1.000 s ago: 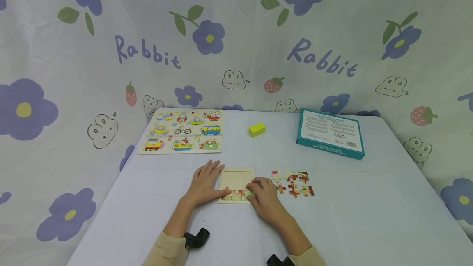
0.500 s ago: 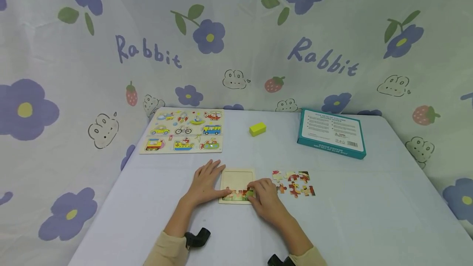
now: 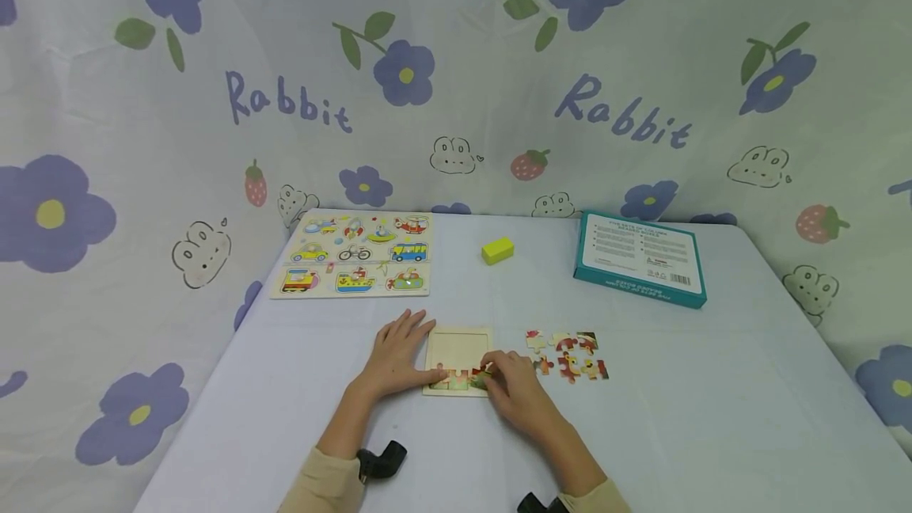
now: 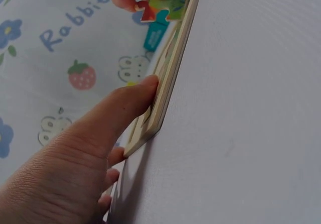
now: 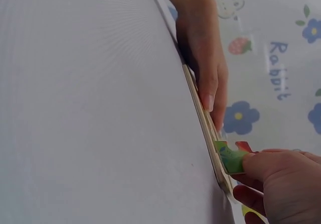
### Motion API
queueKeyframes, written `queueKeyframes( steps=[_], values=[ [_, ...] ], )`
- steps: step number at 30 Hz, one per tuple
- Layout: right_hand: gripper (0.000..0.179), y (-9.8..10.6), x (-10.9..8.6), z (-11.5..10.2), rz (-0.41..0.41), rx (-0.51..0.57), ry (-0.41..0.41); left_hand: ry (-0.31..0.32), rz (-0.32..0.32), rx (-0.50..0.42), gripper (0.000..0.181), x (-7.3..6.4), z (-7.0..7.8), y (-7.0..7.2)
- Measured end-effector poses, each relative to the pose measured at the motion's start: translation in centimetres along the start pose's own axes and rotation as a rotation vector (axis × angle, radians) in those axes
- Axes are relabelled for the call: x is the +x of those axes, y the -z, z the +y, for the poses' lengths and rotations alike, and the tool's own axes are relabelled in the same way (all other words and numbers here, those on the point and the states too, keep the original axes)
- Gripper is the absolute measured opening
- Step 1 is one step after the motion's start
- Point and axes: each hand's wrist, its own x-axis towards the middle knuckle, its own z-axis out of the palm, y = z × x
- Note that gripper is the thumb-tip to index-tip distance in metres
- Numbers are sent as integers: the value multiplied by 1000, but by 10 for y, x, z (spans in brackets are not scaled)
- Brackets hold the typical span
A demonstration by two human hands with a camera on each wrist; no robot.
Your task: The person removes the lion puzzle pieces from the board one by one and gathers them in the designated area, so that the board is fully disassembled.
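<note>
A small wooden puzzle tray (image 3: 460,340) lies in front of me, its lower row filled with puzzle pieces (image 3: 456,379). My left hand (image 3: 396,355) rests along the tray's left side with fingers spread straight. Its thumb presses on the lower-left pieces, near the rim in the left wrist view. My right hand (image 3: 518,388) pinches a green and red puzzle piece (image 5: 231,158) between thumb and fingertips at the lower right corner. In the right wrist view that piece stands tilted up over the tray's edge. The thumb covers part of it.
Several loose puzzle pieces (image 3: 568,356) lie right of the tray, close to my right hand. Farther back are a vehicle puzzle board (image 3: 354,256), a yellow block (image 3: 497,250) and a teal box (image 3: 639,258). A patterned curtain (image 3: 456,85) hangs behind the white table (image 3: 712,418).
My right fingers have shifted slightly right at the tray's lower right corner, and the pinched puzzle piece is now tilted more. The left hand has kept its place.
</note>
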Motion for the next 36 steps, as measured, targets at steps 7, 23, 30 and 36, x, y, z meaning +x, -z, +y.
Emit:
queueKeyframes(
  steps=[7, 23, 30, 36],
  values=[
    [27, 8, -2, -1, -10, -7, -29, -5, -5, -2, 93, 0, 0, 0],
    [22, 39, -12, 13, 1, 1, -302, -16, 16, -19, 71, -1, -2, -1],
    [27, 51, -23, 24, 86, -9, -269, -19, 27, -8, 72, -2, -1, -1],
    [25, 64, -32, 32, 108, 0, -297, -19, 25, -9, 73, -2, -1, -1]
  ],
)
